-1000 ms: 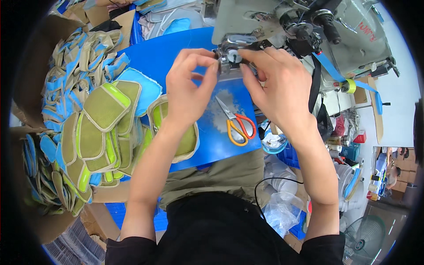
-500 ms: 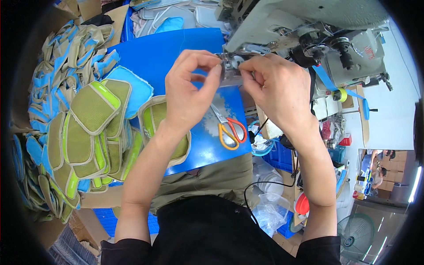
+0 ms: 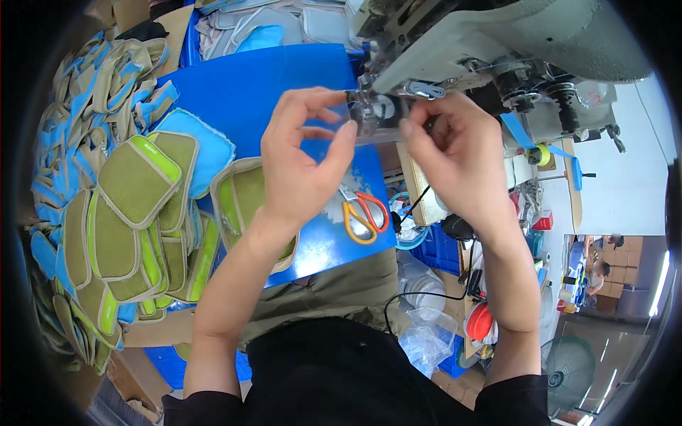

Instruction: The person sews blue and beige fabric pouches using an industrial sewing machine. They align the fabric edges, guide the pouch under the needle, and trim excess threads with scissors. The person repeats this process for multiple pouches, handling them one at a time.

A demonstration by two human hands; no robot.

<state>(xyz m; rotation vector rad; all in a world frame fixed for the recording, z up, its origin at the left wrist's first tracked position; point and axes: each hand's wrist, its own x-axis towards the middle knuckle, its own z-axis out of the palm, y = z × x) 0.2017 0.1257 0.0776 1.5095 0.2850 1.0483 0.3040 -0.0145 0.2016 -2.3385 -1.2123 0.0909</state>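
My left hand [image 3: 302,156] is raised at the left of a sewing machine's needle area [image 3: 376,110], its thumb and fingers apart with nothing visible between them. Close by on the other side, my right hand [image 3: 458,145] has its fingers curled in toward the thumb. Whatever those fingertips may hold is too small or hidden to make out. A clear plastic guard and metal parts fill the gap between both hands. Below them, scissors [image 3: 362,216] with one orange and one red handle lie on the blue table [image 3: 234,78]. An olive padded piece [image 3: 245,192] lies partly behind my left wrist.
Olive mesh pads [image 3: 138,181] with lime strips are heaped at the left, beside a light blue pad [image 3: 202,145] and a pile of beige and blue strips [image 3: 106,92]. The sewing machine's head [image 3: 490,42] overhangs the upper right. A black cable [image 3: 426,292] hangs near my right forearm.
My left hand's thumb and fingers have spread wider. My right hand has drawn slightly right, away from the needle area. The whole view has shifted a little.
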